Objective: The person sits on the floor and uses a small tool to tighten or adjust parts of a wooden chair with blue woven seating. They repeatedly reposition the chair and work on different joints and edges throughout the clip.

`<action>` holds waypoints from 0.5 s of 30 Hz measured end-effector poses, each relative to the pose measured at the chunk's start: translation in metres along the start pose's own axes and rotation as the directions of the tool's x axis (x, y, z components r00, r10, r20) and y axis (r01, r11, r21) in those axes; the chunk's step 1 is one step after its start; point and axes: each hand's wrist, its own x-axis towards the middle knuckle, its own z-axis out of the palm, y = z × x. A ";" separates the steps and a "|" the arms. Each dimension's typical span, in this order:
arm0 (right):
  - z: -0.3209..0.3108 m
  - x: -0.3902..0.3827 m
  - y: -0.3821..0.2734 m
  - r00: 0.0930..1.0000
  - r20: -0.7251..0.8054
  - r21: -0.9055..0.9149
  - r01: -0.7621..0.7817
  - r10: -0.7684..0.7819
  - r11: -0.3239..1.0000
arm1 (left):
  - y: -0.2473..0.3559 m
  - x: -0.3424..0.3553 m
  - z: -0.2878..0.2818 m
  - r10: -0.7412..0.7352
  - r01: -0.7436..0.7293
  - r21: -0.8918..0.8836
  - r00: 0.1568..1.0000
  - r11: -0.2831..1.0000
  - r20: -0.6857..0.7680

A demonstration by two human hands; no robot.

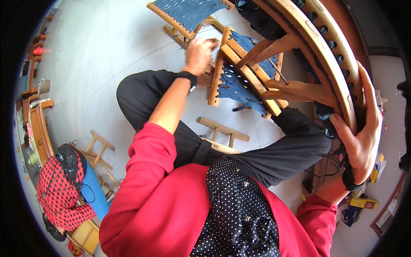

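My right hand (364, 132) is wrapped round the end of a curved-looking wooden rail of a folding stool (329, 51), with the thumb on one side and the fingers on the other. Dark cord is looped along that rail. The stool's crossed legs reach down to two wooden bars (252, 79), which rest across a second stool with a blue woven seat (239, 92). Beside the wooden edge of that blue seat is my left hand (200, 58), its fingers blurred by motion. Whether they hold anything cannot be made out. A thin dark rod (279, 72) shows between the legs.
Another blue woven stool (188, 15) stands farther off on the tiled floor. Wooden stool parts (222, 132) lie between my knees. At the left a person in a red-and-black patterned top (64, 188) bends near wooden frames (98, 150). A yellow box (363, 203) sits at the right.
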 end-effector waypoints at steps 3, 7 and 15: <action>0.000 0.002 0.001 0.999 -0.009 0.000 0.039 -0.039 0.999 | -0.028 -0.002 -0.021 -0.360 0.345 0.106 0.908 0.933 0.215; 0.000 0.002 0.002 1.000 0.000 0.014 0.014 -0.014 1.000 | 0.008 -0.008 -0.015 -0.425 0.416 -0.309 0.904 0.855 0.041; -0.002 -0.002 0.003 0.999 0.033 0.044 0.004 -0.005 0.999 | 0.047 0.008 0.013 -0.348 0.417 -0.301 0.901 0.857 0.260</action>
